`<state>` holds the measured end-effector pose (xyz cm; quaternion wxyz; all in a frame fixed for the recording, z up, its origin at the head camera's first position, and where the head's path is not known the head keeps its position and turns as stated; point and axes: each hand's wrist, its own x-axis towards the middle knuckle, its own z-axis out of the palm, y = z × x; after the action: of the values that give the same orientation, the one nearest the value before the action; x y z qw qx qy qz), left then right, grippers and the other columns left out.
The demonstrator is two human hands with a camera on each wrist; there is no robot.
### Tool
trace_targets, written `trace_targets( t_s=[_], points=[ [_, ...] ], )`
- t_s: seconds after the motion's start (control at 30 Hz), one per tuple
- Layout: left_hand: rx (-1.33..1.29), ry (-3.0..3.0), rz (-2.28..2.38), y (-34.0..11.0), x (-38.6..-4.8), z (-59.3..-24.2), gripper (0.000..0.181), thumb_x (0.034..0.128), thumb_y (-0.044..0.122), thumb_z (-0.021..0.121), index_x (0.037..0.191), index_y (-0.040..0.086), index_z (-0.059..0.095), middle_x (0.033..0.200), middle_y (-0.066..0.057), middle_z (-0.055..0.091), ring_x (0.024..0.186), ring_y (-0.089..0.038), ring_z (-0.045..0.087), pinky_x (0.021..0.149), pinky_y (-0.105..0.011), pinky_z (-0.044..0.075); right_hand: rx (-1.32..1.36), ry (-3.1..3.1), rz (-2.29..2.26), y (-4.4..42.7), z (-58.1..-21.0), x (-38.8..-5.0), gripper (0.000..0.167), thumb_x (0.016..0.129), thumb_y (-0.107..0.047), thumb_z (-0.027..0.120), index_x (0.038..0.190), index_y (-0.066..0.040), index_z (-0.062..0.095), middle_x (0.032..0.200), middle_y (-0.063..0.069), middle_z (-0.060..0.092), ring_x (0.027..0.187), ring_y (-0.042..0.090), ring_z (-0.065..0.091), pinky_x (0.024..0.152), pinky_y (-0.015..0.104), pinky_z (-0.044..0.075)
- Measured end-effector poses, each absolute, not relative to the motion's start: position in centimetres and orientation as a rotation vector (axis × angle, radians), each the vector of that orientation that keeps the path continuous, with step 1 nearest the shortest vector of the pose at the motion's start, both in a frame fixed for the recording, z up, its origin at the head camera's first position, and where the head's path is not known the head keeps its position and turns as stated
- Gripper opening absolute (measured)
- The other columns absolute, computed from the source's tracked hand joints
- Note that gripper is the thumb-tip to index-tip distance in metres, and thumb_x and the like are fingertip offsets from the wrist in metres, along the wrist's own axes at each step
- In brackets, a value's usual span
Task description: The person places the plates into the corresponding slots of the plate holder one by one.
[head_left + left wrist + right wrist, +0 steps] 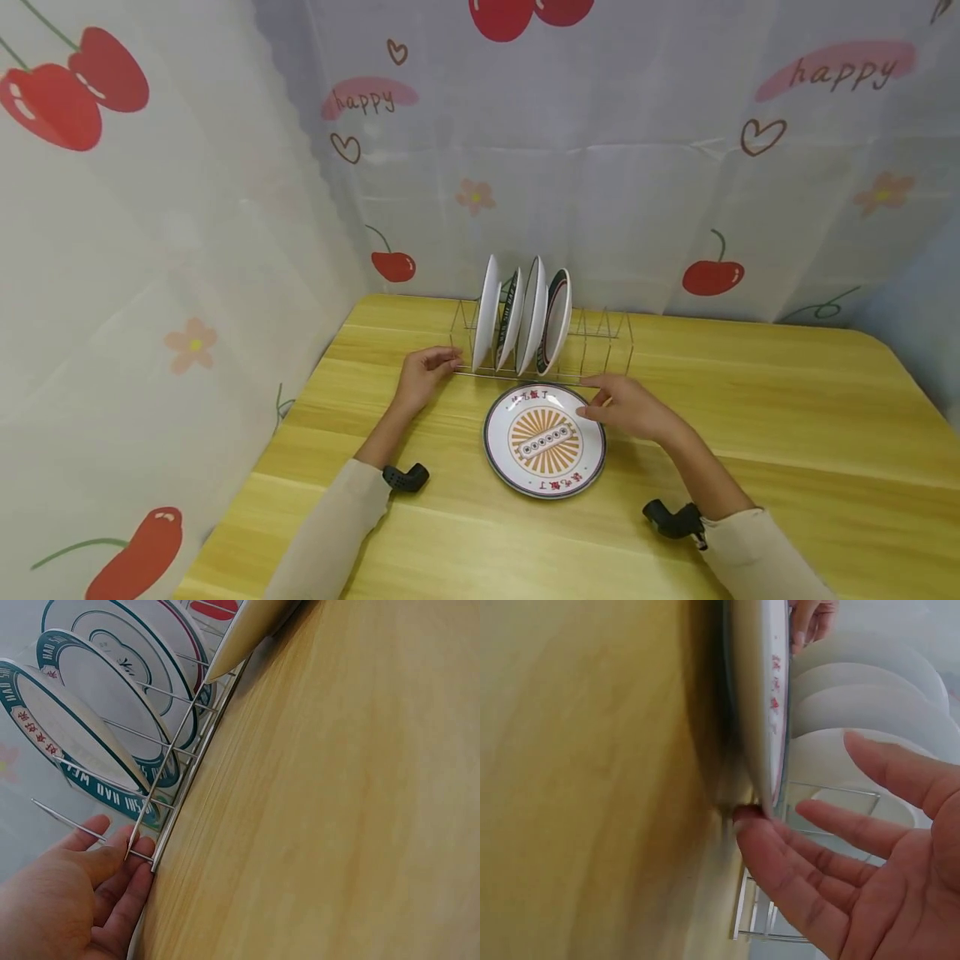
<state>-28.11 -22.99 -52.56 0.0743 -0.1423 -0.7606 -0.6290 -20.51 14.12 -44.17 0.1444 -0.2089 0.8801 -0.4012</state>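
Note:
Several plates [487,312] stand on edge in the left part of a wire rack [618,336]. My left hand [424,377] pinches the rack's front left corner, its thumb and fingers round the wire in the left wrist view [82,892]. In front of the rack is a white plate [544,442] with an orange ray pattern and red characters. My right hand [628,407] is at this plate's right edge; in the right wrist view, a fingertip touches the underside of its rim [778,712], while the thumb stands apart from it.
The wooden table [750,400] reaches to a cloth backdrop [600,192] with cherries and hearts behind the rack. A similar cloth hangs along the left side. Black wrist devices [406,477] sit by both sleeves.

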Motion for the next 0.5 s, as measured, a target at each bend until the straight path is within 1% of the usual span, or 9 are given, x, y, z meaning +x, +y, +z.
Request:
trace_targets(
  t_s=[0.03, 0.13, 0.2, 0.27, 0.37, 0.4, 0.43, 0.5],
  points=[
    [-0.419, -2.284, -1.880, -23.0, -28.1, -52.5, 0.018, 0.0926, -0.003, 0.070, 0.110, -0.005, 0.075, 0.104, -0.021, 0.075, 0.094, -0.032, 0.074, 0.078, -0.027, 0.061, -0.611, 2.520, -1.164, 14.1, -44.4, -20.6, 0.056, 0.092, -0.011, 0.075, 0.139, 0.011, 0.053, 0.090, 0.013, 0.067, 0.071, 0.021, 0.063, 0.058, 0.031, 0.055],
    [-0.405, -2.280, -1.860, -23.1, -28.1, -52.4, 0.018, 0.0920, -0.004, 0.070, 0.109, -0.005, 0.076, 0.103, -0.021, 0.075, 0.092, -0.029, 0.075, 0.078, -0.026, 0.061, -0.647, 2.479, -1.188, 13.9, -45.1, -20.8, 0.065, 0.086, -0.002, 0.079, 0.143, 0.010, 0.049, 0.090, 0.014, 0.065, 0.068, 0.021, 0.060, 0.056, 0.029, 0.053],
    [-0.409, -2.273, -1.867, -23.1, -28.1, -52.4, 0.018, 0.0921, -0.004, 0.070, 0.109, -0.006, 0.075, 0.104, -0.022, 0.074, 0.092, -0.029, 0.075, 0.078, -0.025, 0.061, -0.664, 2.463, -1.185, 13.8, -45.5, -20.8, 0.074, 0.082, 0.002, 0.081, 0.147, 0.007, 0.046, 0.093, 0.015, 0.065, 0.072, 0.021, 0.059, 0.059, 0.028, 0.052],
    [-0.424, -2.270, -1.881, -23.0, -28.1, -52.4, 0.019, 0.0925, -0.003, 0.070, 0.110, -0.006, 0.075, 0.105, -0.024, 0.074, 0.093, -0.032, 0.074, 0.079, -0.026, 0.061, -0.704, 2.447, -1.172, 13.8, -45.8, -20.9, 0.082, 0.079, 0.006, 0.082, 0.150, 0.004, 0.043, 0.099, 0.018, 0.065, 0.082, 0.023, 0.059, 0.065, 0.030, 0.054],
    [-0.434, -2.266, -1.895, -22.9, -28.1, -52.5, 0.019, 0.0926, -0.003, 0.070, 0.111, -0.007, 0.074, 0.106, -0.025, 0.073, 0.095, -0.034, 0.074, 0.079, -0.026, 0.061, -0.779, 2.400, -1.167, 14.0, -46.1, -20.8, 0.087, 0.078, 0.008, 0.081, 0.154, 0.002, 0.038, 0.121, 0.024, 0.062, 0.097, 0.028, 0.060, 0.077, 0.032, 0.055],
    [-0.434, -2.266, -1.896, -22.9, -28.1, -52.5, 0.019, 0.0925, -0.003, 0.070, 0.110, -0.007, 0.075, 0.106, -0.025, 0.073, 0.095, -0.034, 0.074, 0.080, -0.027, 0.061, -0.795, 2.363, -1.186, 14.1, -46.1, -20.8, 0.088, 0.079, 0.009, 0.079, 0.155, 0.001, 0.036, 0.128, 0.024, 0.060, 0.099, 0.029, 0.060, 0.079, 0.033, 0.056],
    [-0.433, -2.266, -1.898, -22.9, -28.1, -52.6, 0.019, 0.0924, -0.003, 0.071, 0.110, -0.006, 0.075, 0.106, -0.024, 0.074, 0.095, -0.033, 0.074, 0.080, -0.027, 0.061, -0.800, 2.319, -1.208, 14.2, -46.1, -20.8, 0.088, 0.081, 0.010, 0.077, 0.157, 0.000, 0.034, 0.127, 0.025, 0.060, 0.097, 0.029, 0.061, 0.078, 0.033, 0.056],
    [-0.426, -2.265, -1.904, -22.8, -28.1, -52.7, 0.018, 0.0921, -0.004, 0.071, 0.110, -0.006, 0.075, 0.105, -0.023, 0.074, 0.094, -0.031, 0.074, 0.080, -0.027, 0.061, -0.790, 2.199, -1.274, 14.6, -45.9, -20.9, 0.087, 0.084, 0.010, 0.073, 0.159, -0.003, 0.031, 0.120, 0.025, 0.063, 0.087, 0.027, 0.063, 0.072, 0.033, 0.058]
  ],
)
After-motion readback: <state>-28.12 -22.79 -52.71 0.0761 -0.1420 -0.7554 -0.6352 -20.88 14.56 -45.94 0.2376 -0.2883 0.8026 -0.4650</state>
